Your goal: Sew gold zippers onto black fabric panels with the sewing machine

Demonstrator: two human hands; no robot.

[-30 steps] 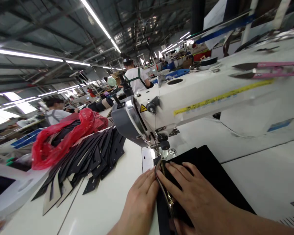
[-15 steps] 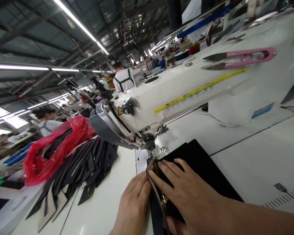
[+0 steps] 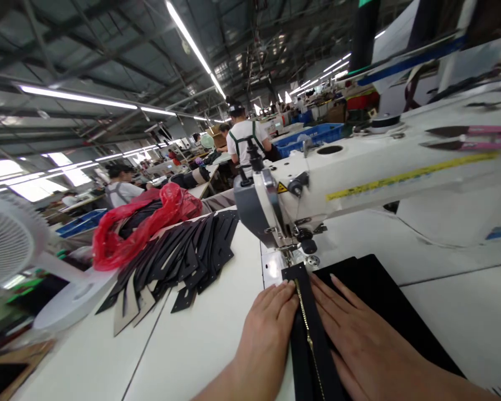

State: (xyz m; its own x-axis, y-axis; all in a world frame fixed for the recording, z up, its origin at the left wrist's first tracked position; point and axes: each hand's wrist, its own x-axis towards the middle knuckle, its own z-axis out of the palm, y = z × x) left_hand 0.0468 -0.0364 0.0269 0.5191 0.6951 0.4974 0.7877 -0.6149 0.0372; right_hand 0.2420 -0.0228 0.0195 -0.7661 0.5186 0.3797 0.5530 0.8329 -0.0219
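In the head view, a black strip (image 3: 301, 274) with a gold-toothed zipper (image 3: 304, 313) along its middle lies flat. Its far end sits just at the presser foot of a white sewing machine (image 3: 271, 209). Beneath and to the right of it spreads a black panel (image 3: 386, 295). My left hand (image 3: 265, 334) rests on the strip's left edge, fingers extended and held near the zipper. On the other side, my right hand (image 3: 359, 334) lies flat with fingers stretched forward, pressing the strip's right edge and the panel. The panel is partly covered by that hand.
Left of the machine, a fan of dark strips (image 3: 187, 250) lies on the white table (image 3: 192, 345), beside a red plastic bag (image 3: 108, 239). A white fan (image 3: 8, 239) stands at far left. Pink thread snips (image 3: 480, 137) rest on the machine arm. Co-workers sit beyond.
The view has swung left, so the scene sits further right. The strip, lifted and folded up along one edge before, now lies flat with the zipper showing. My right fingers have straightened beside it.
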